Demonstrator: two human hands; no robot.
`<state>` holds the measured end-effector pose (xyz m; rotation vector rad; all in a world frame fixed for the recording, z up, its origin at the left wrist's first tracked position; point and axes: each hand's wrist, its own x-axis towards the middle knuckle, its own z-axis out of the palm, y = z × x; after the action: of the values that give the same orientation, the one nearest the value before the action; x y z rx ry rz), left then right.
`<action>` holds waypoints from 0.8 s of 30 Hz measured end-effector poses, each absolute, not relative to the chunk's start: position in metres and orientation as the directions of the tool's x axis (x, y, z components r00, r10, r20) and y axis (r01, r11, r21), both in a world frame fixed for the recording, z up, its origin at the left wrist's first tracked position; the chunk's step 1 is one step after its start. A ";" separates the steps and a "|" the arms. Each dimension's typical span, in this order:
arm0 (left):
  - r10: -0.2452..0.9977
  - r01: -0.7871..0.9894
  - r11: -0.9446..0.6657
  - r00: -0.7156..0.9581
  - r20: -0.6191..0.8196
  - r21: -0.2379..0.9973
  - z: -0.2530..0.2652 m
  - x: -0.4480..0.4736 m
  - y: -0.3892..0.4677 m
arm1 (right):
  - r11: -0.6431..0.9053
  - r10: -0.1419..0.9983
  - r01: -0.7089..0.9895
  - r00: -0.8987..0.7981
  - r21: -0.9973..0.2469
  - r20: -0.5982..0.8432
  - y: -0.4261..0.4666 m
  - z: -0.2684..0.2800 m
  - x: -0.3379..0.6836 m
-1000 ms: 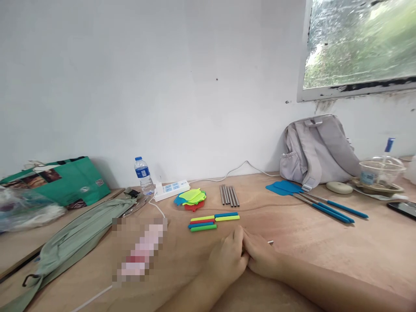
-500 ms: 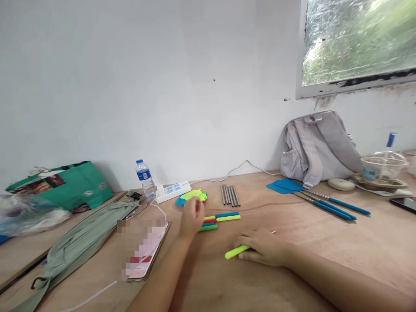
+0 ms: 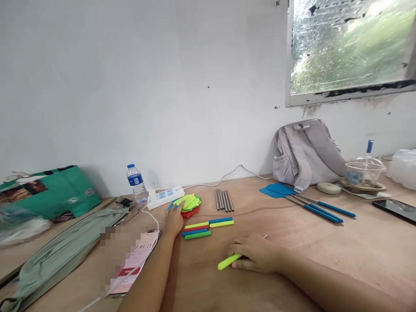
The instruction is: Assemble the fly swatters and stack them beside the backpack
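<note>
While the right hand (image 3: 251, 252) lies low on the wooden table (image 3: 201, 281), right of the frame's lower centre, its fingers are closed around a fluorescent yellow handle (image 3: 229, 261). One end of that handle juts out to the left of the fingers, and a thin metal tip (image 3: 265, 236) shows beyond the knuckles on the other side. Left of centre, the left hand (image 3: 174, 220) reaches forward, its fingers stretched over the left edge of a pile of flat swatter heads (image 3: 188, 203) in yellow, green, red and blue; whether they pinch one of these or only touch them, I cannot tell.

Just below that pile, near the frame's middle, six coloured handles lie in a close cluster: a yellow, a red, a blue and a green (image 3: 197, 235) on the left, with another blue and yellow (image 3: 221, 224) pair adjoining on the right. Above them, a row of steel tubes (image 3: 224, 200) lies side by side. Toward the right of the frame, blue fly swatters (image 3: 276, 190) with metal rods and blue grips rest in front of a grey backpack (image 3: 307, 151). Behind the swatter-head pile sit a white power strip (image 3: 166, 196) and a blue-capped water bottle (image 3: 136, 184), while a lit phone (image 3: 138, 260) lies at lower left, beside the left forearm.
</note>
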<state>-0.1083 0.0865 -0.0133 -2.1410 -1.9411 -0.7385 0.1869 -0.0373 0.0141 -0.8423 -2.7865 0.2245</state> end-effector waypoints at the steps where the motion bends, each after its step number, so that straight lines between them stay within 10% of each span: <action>1: 0.888 0.968 -0.153 0.045 0.458 0.201 -0.014 -0.109 0.087 | 0.825 0.559 0.526 -0.813 -0.207 0.162 -0.037 0.014 0.187; 14: 0.767 0.929 -0.332 0.165 0.620 0.164 -0.014 -0.111 0.085 | 0.832 0.548 0.514 -0.821 -0.211 0.159 -0.036 0.013 0.187; 24: 0.405 0.873 -0.475 0.109 0.908 0.107 -0.003 -0.103 0.066 | 0.830 0.548 0.510 -0.822 -0.227 0.157 -0.030 0.008 0.190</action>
<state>-0.1034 0.0662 -0.0034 -1.9314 -1.2413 -1.3419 0.1896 -0.0302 0.0077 -0.8189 -2.7955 0.2576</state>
